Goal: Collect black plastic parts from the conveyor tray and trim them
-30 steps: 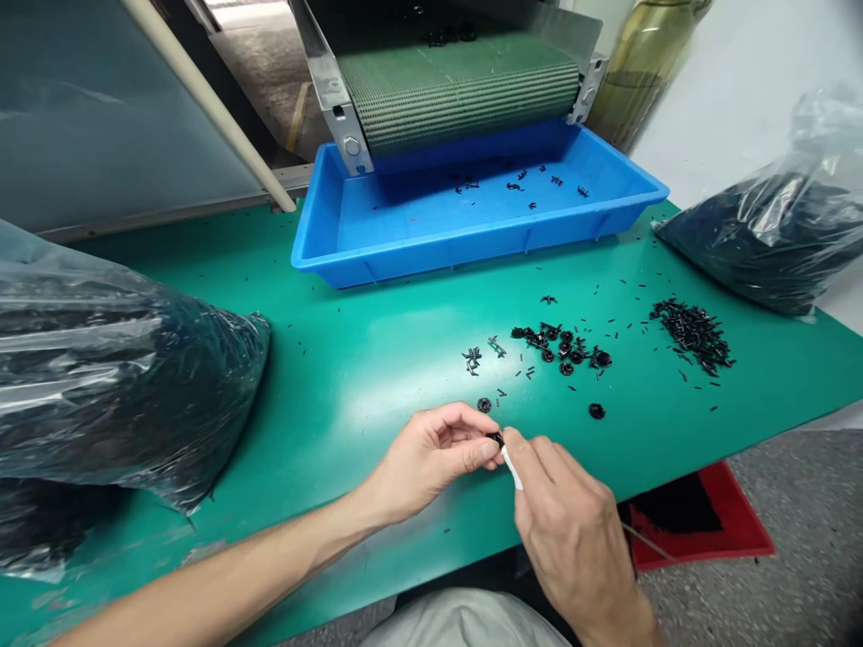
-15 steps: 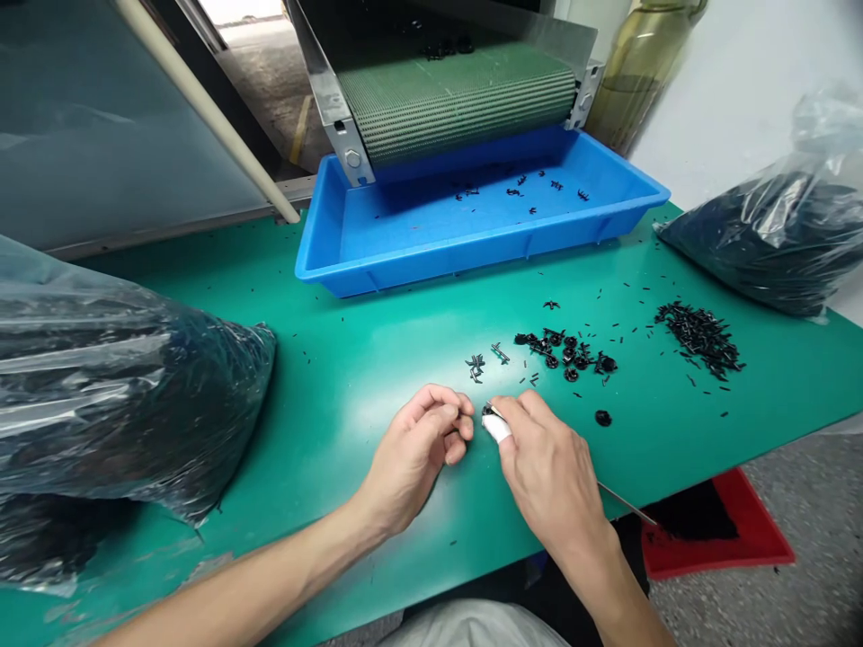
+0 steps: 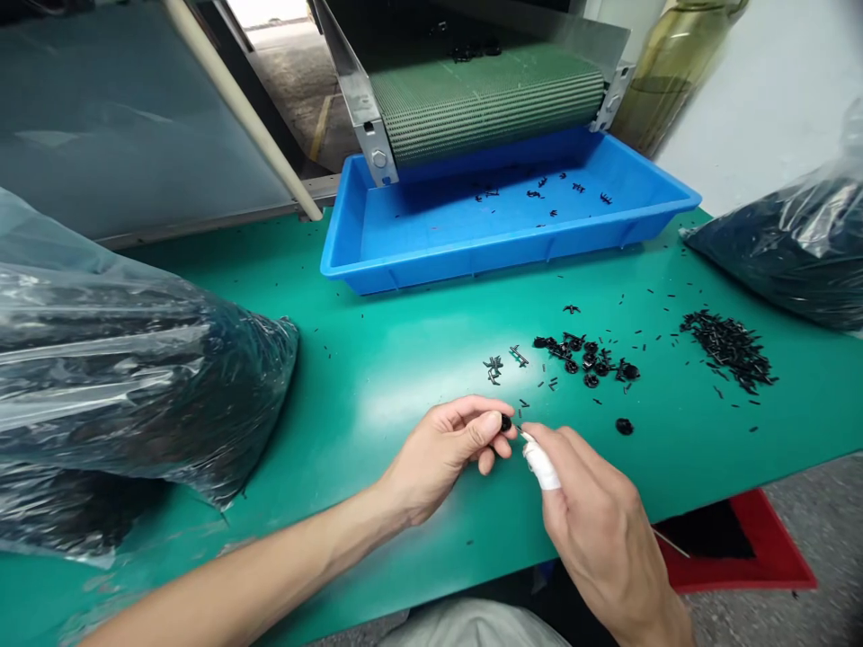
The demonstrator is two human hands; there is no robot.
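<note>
My left hand (image 3: 449,454) pinches a small round black plastic part (image 3: 505,422) between thumb and forefinger, above the green tabletop (image 3: 378,386). My right hand (image 3: 597,517), one finger wrapped in white tape (image 3: 541,467), grips a thin metal pick (image 3: 671,543). Its tip (image 3: 524,436) points at the black part, with a small gap between them. Farther up the table lie a cluster of similar black parts (image 3: 586,358), a heap of short black pins (image 3: 728,349) and one lone round part (image 3: 624,426). Loose pins are scattered around them.
A blue plastic tray (image 3: 509,261) holding a few black pieces sits under the end of a green conveyor belt (image 3: 485,103). Bulging plastic bags of black parts (image 3: 135,377) (image 3: 788,252) lie at both sides. A red mat (image 3: 748,553) lies on the floor beyond the table's front edge.
My left hand has come back to the right and now pinches a round part. The round part by my fingers no longer lies on the table. The whole scene has shifted slightly right.
</note>
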